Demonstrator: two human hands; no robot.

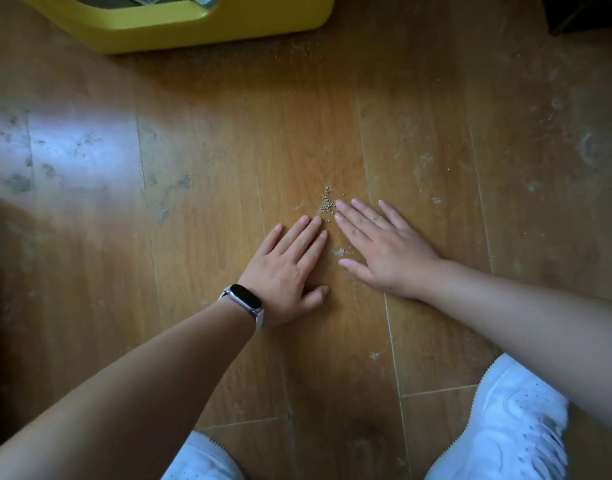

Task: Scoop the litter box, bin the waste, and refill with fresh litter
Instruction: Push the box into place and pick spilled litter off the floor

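Note:
A small pile of spilled litter grains (327, 202) lies on the wooden floor (228, 150). My left hand (290, 268) lies flat on the floor, palm down, fingers together, its fingertips just below the grains; a smart band sits on its wrist. My right hand (384, 247) is also flat and palm down, fingers spread, its fingertips touching the pile's right side. Neither hand holds anything. The yellow litter box (207, 26) stands at the top, cut off by the frame edge, with a grey scoop partly seen inside.
Dusty smears, fluff and stray grains (308, 46) mark the floor near the box and to the right. My two white shoes (512, 424) are at the bottom edge. A dark object (585, 12) fills the top right corner.

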